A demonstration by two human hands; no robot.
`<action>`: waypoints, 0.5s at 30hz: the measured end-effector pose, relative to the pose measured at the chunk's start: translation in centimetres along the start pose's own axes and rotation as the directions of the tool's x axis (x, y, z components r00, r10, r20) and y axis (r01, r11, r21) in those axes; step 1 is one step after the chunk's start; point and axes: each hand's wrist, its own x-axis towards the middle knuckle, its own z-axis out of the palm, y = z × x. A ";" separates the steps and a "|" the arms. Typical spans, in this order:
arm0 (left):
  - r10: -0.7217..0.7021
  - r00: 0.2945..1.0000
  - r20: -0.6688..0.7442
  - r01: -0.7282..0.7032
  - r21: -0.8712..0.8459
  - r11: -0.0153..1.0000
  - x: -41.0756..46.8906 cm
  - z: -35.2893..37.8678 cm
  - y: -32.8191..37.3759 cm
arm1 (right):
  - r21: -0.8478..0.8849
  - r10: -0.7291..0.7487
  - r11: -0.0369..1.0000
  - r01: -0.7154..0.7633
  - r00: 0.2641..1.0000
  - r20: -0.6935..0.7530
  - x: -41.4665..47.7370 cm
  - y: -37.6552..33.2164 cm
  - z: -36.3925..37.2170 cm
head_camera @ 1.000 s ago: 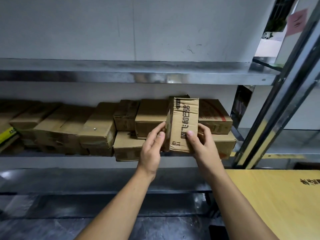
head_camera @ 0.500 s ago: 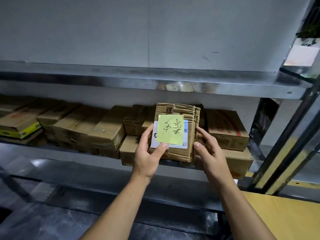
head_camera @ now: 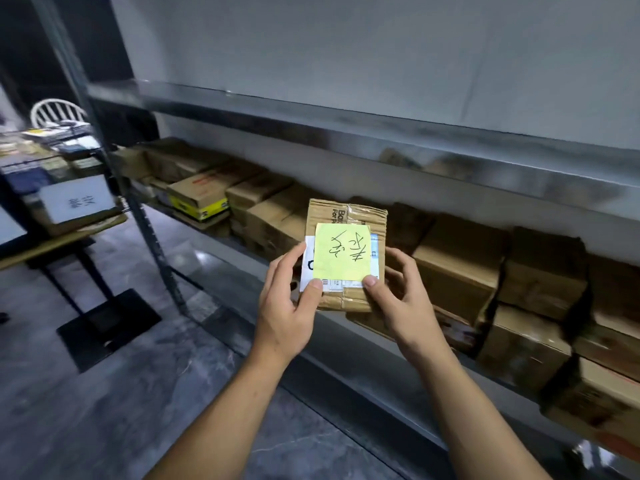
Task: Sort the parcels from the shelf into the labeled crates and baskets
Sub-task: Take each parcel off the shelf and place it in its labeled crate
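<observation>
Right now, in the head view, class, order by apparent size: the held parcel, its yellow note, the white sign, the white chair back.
1. held parcel
2. yellow note and white sign, alike; the sign sits farther, so unranked
3. white chair back

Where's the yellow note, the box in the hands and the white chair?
yellow note [head_camera: 341,252], head view, its middle.
box [head_camera: 362,216], head view, top flap.
white chair [head_camera: 57,102], head view, its backrest.

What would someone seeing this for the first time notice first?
The bright yellow-green sticky note with handwriting stands out, stuck on the small cardboard parcel at centre, gripped between the left hand and the right hand. Behind it, a row of brown boxes lines the metal shelf, from centre-left to the right edge.
</observation>
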 end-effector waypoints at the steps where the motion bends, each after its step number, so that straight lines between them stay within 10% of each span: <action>1: -0.006 1.000 0.001 0.006 0.047 0.999 0.7 -1.5 -0.8 | 0.014 0.009 1.000 -0.010 1.000 0.016 0.9 0.2 1.5; 8: 0.011 0.999 -0.034 0.007 0.511 0.860 7.2 -15.6 -6.6 | 0.057 0.014 0.998 -0.022 0.991 0.135 7.6 1.8 14.2; 15: -0.080 0.994 -0.078 0.104 0.902 0.420 13.5 -30.9 -12.1 | 0.001 -0.030 1.000 0.031 0.975 0.219 14.1 1.6 29.8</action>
